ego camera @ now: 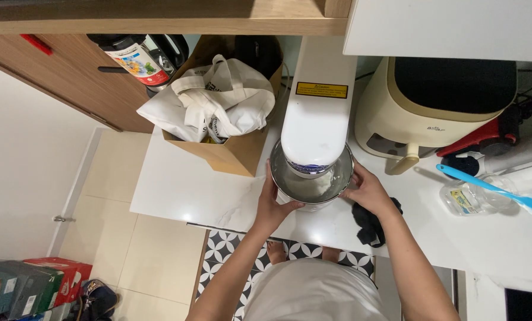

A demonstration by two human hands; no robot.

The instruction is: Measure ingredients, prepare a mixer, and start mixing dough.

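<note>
1. We are looking down at a white marble-patterned counter (182, 190) where a white stand mixer (316, 113) is standing with its head lowered over a steel mixing bowl (311, 181).
2. We are seeing the left hand (276, 205) cupping the bowl's left side and the right hand (368, 189) pressing against its right rim.
3. A black cloth (370, 227) is lying just beside the right wrist.
4. A brown paper bag (230, 151) holding a white tote bag (209, 104) is sitting just left of the mixer.
5. A cream air fryer (438, 107) is standing to the right, with a blue brush (491, 189) lying over a clear bottle (471, 199).
</note>
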